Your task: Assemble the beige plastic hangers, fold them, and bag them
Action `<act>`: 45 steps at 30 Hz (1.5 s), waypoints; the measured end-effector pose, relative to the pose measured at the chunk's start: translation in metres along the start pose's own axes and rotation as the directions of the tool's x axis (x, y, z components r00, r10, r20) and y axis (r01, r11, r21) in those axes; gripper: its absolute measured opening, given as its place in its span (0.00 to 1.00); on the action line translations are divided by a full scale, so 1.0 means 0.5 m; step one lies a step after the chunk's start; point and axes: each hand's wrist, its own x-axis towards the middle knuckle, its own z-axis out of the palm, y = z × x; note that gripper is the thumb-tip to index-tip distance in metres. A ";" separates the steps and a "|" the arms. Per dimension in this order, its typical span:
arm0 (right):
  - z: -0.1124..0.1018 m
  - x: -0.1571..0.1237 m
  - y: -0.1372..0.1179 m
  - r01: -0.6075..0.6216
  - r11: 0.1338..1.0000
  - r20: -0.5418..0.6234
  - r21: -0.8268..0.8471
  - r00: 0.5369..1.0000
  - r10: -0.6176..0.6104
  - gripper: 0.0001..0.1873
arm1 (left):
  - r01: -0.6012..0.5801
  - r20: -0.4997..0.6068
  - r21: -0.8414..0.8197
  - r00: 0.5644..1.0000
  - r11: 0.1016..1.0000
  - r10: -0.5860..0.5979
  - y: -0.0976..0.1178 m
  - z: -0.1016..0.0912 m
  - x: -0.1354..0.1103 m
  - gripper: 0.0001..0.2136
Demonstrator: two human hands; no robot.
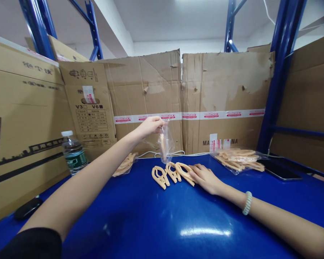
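Note:
My left hand (150, 126) is raised above the blue table (156, 219) and pinches the top of a clear plastic bag (165, 144) that hangs down with a beige piece inside. Below it, three beige plastic hanger-like pieces (172, 174) lie side by side on the table. My right hand (205, 177) rests on the table with its fingers curled on the rightmost piece. A pale bead bracelet (247, 203) is on that wrist.
A pile of bagged beige pieces (239, 159) lies at the back right, another pile (125, 164) at the back left. A water bottle (73, 152) stands left, a black object (27, 208) at the left edge, a phone (280, 170) at the right. Cardboard walls (178, 93) enclose the table.

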 end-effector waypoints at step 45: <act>0.001 0.062 -0.106 0.156 0.590 -0.187 0.792 0.982 -0.009 0.24 | -0.266 -0.297 0.206 0.900 0.942 0.319 -0.116 0.045 -0.112 0.08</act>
